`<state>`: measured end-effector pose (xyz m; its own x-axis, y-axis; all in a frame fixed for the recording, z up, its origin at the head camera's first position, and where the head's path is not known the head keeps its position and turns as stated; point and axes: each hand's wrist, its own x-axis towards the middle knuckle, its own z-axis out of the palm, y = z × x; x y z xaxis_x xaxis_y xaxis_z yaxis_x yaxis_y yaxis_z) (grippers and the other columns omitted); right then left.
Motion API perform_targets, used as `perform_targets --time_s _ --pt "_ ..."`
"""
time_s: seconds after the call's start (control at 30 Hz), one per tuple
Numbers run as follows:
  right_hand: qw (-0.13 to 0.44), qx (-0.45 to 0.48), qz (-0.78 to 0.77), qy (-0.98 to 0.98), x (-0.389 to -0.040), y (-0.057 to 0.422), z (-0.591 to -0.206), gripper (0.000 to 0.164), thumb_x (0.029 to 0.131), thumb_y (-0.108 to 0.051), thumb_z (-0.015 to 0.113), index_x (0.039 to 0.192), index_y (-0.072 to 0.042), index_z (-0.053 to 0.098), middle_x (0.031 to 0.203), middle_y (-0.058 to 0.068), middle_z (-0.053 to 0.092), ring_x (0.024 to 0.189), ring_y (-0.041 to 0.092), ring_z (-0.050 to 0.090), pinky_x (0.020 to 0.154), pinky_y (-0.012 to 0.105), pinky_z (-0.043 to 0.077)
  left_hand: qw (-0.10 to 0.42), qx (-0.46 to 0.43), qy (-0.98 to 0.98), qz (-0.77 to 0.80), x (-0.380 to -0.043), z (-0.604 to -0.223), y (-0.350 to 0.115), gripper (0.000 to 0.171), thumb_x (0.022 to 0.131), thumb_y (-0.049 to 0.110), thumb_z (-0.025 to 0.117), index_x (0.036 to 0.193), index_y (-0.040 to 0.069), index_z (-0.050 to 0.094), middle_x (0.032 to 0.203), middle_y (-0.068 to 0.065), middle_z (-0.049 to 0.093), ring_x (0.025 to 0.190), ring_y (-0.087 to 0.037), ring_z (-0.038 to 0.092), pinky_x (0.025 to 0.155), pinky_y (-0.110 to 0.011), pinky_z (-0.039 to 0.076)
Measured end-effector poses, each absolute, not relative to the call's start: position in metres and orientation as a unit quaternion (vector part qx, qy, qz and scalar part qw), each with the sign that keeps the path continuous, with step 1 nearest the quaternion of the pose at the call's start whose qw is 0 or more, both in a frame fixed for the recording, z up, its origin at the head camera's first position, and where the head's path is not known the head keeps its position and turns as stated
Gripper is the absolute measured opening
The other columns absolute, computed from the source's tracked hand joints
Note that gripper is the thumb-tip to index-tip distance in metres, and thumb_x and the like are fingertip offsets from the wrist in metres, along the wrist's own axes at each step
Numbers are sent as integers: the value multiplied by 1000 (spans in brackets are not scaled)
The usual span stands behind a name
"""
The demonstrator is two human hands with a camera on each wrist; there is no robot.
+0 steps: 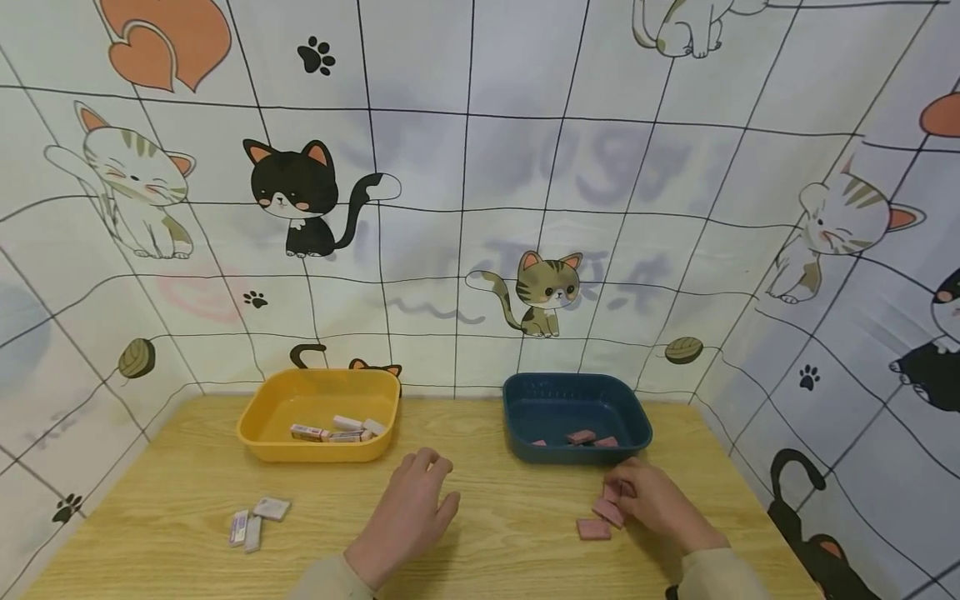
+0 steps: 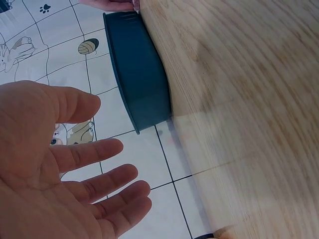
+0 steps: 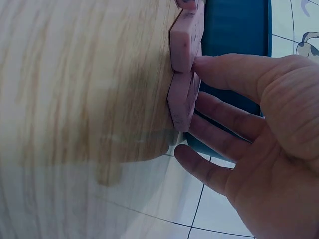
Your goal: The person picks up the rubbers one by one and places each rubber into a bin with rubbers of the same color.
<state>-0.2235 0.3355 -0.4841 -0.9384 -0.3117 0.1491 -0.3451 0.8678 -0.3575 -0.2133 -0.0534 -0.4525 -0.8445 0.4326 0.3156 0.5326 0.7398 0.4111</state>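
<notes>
My right hand (image 1: 658,502) is at the table just in front of the blue bin, its thumb and fingertips pinching the farthest of three pink erasers (image 3: 180,102). A second pink eraser (image 1: 608,512) lies against that one, and a third pink eraser (image 1: 593,530) lies flat nearer to me. In the head view the fingers partly cover the pinched eraser. My left hand (image 1: 408,510) hovers over the middle of the table with relaxed, spread fingers and holds nothing. More pink erasers (image 1: 581,437) lie inside the blue bin (image 1: 577,454).
At the back left stands a yellow bin (image 1: 318,451) with several white erasers (image 1: 307,432) in it, some in printed sleeves. Three white erasers (image 1: 272,508) lie on the wooden table (image 1: 495,542) in front of it. A cat-print sheet (image 1: 427,250) stands up behind the bins and at the sides.
</notes>
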Motion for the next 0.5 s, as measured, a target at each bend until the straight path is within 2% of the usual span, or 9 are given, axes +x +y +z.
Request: perform_targets --time_s 0.3,0.5 --pt "41 156 190 -968 -225 332 -484 16 83 -4 80 94 -14 75 88 -7 61 77 8 51 67 29 45 105 -263 -927 -246 -213 -452 -53 24 94 16 73 112 1 69 108 -10 59 95 -25 56 80 -46 50" --pt "29 115 197 -973 -225 328 -485 11 87 -9 79 97 -12 76 88 -4 61 77 10 51 68 32 47 100 -262 -928 -247 -212 -452 -53 25 93 15 72 113 1 69 110 -11 60 98 -26 57 81 -48 51"
